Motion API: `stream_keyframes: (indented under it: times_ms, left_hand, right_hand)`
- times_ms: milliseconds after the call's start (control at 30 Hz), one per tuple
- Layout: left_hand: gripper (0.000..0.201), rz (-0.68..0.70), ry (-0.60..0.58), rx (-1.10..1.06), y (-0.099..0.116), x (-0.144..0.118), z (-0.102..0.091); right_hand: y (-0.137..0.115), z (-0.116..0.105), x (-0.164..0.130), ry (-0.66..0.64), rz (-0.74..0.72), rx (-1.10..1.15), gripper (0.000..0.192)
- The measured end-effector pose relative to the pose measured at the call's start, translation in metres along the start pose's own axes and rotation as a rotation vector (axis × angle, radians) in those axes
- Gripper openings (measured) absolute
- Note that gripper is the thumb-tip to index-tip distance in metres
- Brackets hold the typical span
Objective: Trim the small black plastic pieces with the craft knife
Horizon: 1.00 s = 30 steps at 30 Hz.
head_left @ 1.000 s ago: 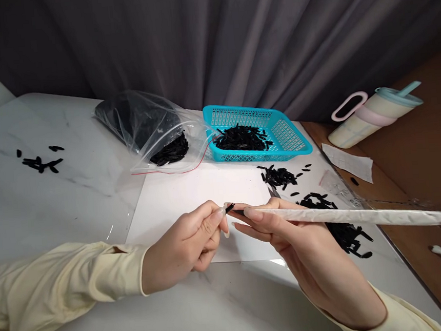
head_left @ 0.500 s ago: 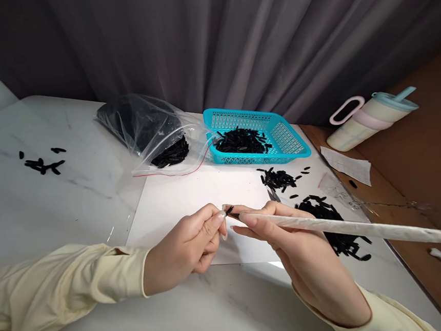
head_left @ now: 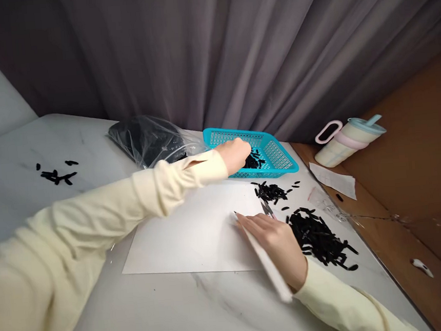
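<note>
My left hand (head_left: 236, 155) is stretched out over the turquoise basket (head_left: 277, 155), fingers curled down among the small black pieces (head_left: 251, 160) inside; whether it still pinches a piece is hidden. My right hand (head_left: 276, 243) rests low on the white sheet (head_left: 195, 234), shut on a long white file-like stick (head_left: 265, 262) whose tip points up the sheet. A pile of black pieces (head_left: 319, 236) lies just right of that hand, and a smaller heap (head_left: 269, 192) sits near the basket.
A clear zip bag (head_left: 149, 141) of black pieces lies left of the basket. A few loose black pieces (head_left: 56, 174) sit far left on the marble table. A pastel tumbler (head_left: 347, 140) and a paper slip (head_left: 332, 179) lie on the brown surface at right. Grey curtain behind.
My left hand left the stick's tip and reached forward into the basket. My right hand dropped to the sheet with the stick, which now points toward me. The view tilted down.
</note>
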State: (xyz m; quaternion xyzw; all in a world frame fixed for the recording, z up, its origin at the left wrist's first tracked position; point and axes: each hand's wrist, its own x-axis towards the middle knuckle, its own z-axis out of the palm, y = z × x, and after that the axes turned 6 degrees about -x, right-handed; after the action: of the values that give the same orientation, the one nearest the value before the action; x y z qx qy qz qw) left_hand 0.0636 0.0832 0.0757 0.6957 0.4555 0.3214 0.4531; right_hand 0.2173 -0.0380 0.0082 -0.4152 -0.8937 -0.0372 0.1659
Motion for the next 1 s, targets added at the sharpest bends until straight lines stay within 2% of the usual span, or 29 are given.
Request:
stream_keyframes:
  times_ms: [67,167,233,333,367,433,467,500,533,600,733,833,1000]
  left_hand:
    - [0.002,-0.034,0.015,0.068,0.001,0.024,0.004]
    - [0.008,-0.061,0.002,0.084,0.003,0.037,0.008]
    - [0.009,-0.057,-0.031,0.033,0.006,0.028,0.009]
    - [0.022,-0.073,-0.117,-0.12,0.006,-0.007,0.011]
    - [0.025,-0.09,-0.15,-0.22,0.004,-0.022,0.012]
    - [0.027,-0.361,-0.214,-0.839,-0.003,-0.05,0.017]
    - [0.028,-0.503,-0.217,-1.074,-0.008,-0.063,0.02]
    - [0.031,-0.593,-0.199,-1.241,-0.012,-0.074,0.023]
    - [0.036,-0.625,-0.188,-1.366,-0.016,-0.084,0.027]
    - [0.043,-0.676,-0.251,-1.526,-0.022,-0.099,0.033]
    - [0.051,-0.708,-0.448,-1.65,-0.024,-0.116,0.04]
    - [0.051,-0.7,-0.458,-1.675,-0.025,-0.12,0.044]
    - [0.046,-0.762,-0.448,-1.679,-0.035,-0.12,0.049]
  right_hand:
    - [0.001,0.008,0.001,0.001,-0.15,-0.248,0.03]
    - [0.004,0.01,0.004,0.004,-0.217,-0.361,0.034]
    - [0.008,0.006,0.004,0.047,-0.184,-0.324,0.035]
    - [0.01,-0.005,-0.001,0.188,-0.064,-0.179,0.03]
    - [0.009,-0.011,-0.003,0.24,-0.018,-0.125,0.027]
    - [0.001,-0.021,-0.008,0.328,0.045,-0.039,0.021]
    - [-0.004,-0.026,-0.009,0.36,0.051,0.001,0.02]
    - [-0.01,-0.03,-0.01,0.383,0.042,0.045,0.02]
    - [-0.016,-0.033,-0.01,0.392,0.021,0.095,0.021]
    - [-0.028,-0.034,-0.009,0.376,-0.027,0.206,0.023]
    - [-0.041,-0.023,-0.009,0.301,-0.017,0.319,0.028]
    - [-0.045,-0.013,-0.011,0.239,0.069,0.367,0.038]
    - [-0.046,-0.007,-0.013,0.145,0.169,0.48,0.018]
